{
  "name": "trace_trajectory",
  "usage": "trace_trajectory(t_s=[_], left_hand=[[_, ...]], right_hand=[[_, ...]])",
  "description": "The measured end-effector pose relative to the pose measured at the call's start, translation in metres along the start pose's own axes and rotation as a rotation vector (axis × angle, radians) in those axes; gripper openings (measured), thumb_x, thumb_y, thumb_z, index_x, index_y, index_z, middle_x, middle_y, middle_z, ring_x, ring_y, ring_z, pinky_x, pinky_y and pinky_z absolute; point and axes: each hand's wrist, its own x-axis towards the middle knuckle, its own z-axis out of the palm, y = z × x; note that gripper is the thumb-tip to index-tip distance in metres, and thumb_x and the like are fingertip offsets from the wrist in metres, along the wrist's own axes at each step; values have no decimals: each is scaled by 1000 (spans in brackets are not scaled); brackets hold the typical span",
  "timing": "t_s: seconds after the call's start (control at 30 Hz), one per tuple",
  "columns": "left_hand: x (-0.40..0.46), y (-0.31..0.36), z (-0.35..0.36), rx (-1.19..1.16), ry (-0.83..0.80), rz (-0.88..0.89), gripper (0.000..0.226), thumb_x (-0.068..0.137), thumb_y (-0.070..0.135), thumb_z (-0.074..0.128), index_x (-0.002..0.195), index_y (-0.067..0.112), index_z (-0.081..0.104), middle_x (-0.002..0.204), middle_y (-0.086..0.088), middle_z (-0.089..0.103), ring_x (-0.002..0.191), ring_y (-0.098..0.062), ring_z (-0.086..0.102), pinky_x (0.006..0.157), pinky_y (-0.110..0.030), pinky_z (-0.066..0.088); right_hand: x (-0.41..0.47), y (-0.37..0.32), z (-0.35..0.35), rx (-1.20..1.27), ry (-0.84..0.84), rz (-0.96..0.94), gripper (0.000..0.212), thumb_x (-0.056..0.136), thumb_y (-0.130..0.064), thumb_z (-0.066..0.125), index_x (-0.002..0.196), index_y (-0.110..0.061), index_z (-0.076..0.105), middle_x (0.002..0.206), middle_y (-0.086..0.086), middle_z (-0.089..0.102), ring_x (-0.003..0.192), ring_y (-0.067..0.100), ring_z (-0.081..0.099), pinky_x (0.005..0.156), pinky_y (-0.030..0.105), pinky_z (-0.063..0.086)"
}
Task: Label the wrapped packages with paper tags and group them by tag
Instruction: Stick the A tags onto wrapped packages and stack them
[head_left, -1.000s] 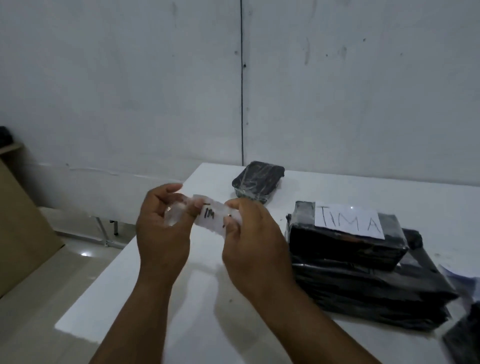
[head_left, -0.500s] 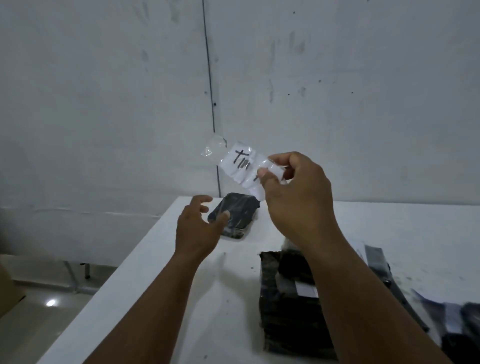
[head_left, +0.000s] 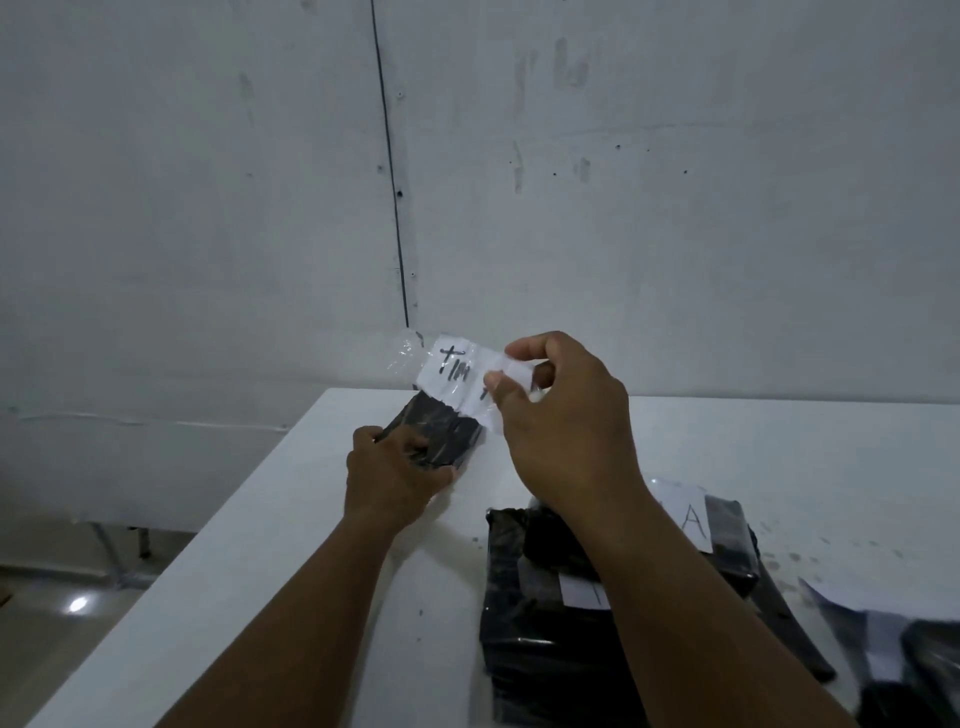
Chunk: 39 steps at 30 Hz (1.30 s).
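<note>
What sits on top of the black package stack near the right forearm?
On the black package stack, white paper tags show; one reads "A". The right forearm covers the rest of the writing.

The small package (head_left: 439, 431) at the far left of the table is wrapped in black plastic film, crinkled and faintly glossy. The tag (head_left: 460, 382) above it is matt white paper backed by clear, shiny tape. The near-right stack of packages (head_left: 545, 639) shows the same glossy black wrap. The table (head_left: 291, 545) looks smooth, white, perhaps laminate; the far wall (head_left: 208, 208) is matt, scuffed grey.
</note>
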Motion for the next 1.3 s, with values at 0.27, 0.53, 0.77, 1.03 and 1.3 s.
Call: trace_trajectory(t_s=[0.27,0.53,0.77,1.03,1.3], left_hand=[[-46,-63,-68,-127,45,-99,60,38,53,84,93,36,70,111,1,67,106,-24,64,90,-37,54],[-139,-79,-160,-319,-99,1,59,38,31,86,96,34,72,110,5,73,88,-15,76,70,-25,57],[-198,-91,-206,-306,-347,158,67,51,26,88,115,30,69,129,4,66,114,-16,70,98,-51,57],[-247,-65,-174,-258,-518,296,72,62,7,93,125,27,63,137,8,59,130,-17,57,109,-46,48],[-254,-70,-178,-328,-597,248,69,64,-6,88,122,18,59,138,-7,59,124,-27,63,97,-62,53]], right_hand=[[-28,-18,0,35,-58,-52,20,94,-38,69,113,-37,62,91,-19,58,81,-4,57,65,8,39],[-84,-36,7,37,-138,-85,23,93,-39,71,114,-37,62,88,-20,56,82,-4,56,68,9,40],[-132,-35,-12,29,-242,-57,26,91,-41,74,114,-39,63,90,-18,56,78,-5,53,63,8,35],[-173,-16,-52,9,-314,-17,27,87,-40,77,110,-38,64,87,-8,61,75,4,58,66,15,45],[-190,11,-81,-5,-323,61,21,86,-39,78,104,-37,66,74,-10,53,61,1,49,59,12,39]])
